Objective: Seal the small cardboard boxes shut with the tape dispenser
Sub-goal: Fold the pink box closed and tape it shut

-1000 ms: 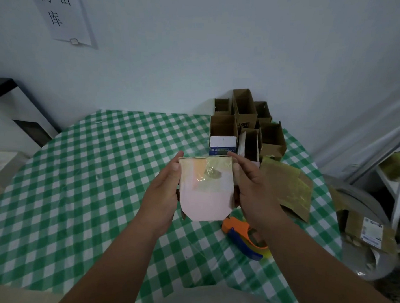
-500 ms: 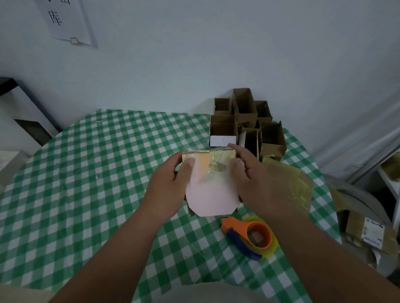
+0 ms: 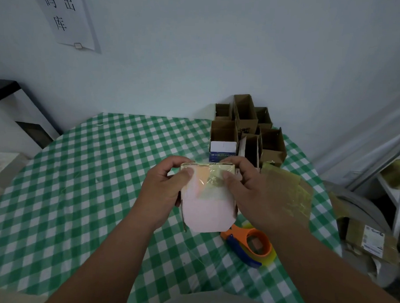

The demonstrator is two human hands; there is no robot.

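Two hands hold one small cardboard box point(image 3: 207, 209) above the table point(image 3: 82, 192), in front of the person's chest. The box's near face is pale pink, with a cut-cornered flap at the bottom. Yellowish clear tape point(image 3: 213, 181) runs over its top edge and partway down that face, wrinkled on the right.

Left hand point(image 3: 163, 191): fingers curled round the box's left side, thumb pressed flat on the tape near the top left corner. Right hand point(image 3: 256, 195): fingers curled over the top right corner, thumb pressed on the tape on the near face. Both hands grip the box; neither holds anything else.

Tape dispenser point(image 3: 251, 245), orange and blue with a yellow roll, lies on the green-and-white checked cloth just below and right of the box, apart from both hands.

Cluster of open brown boxes point(image 3: 245, 130) stands at the far edge of the table by the wall; one shows a white and blue carton inside. A flattened, tape-covered cardboard piece point(image 3: 291, 192) lies right of the right hand. Paper sign point(image 3: 65, 17) with characters hangs on the wall, upper left.
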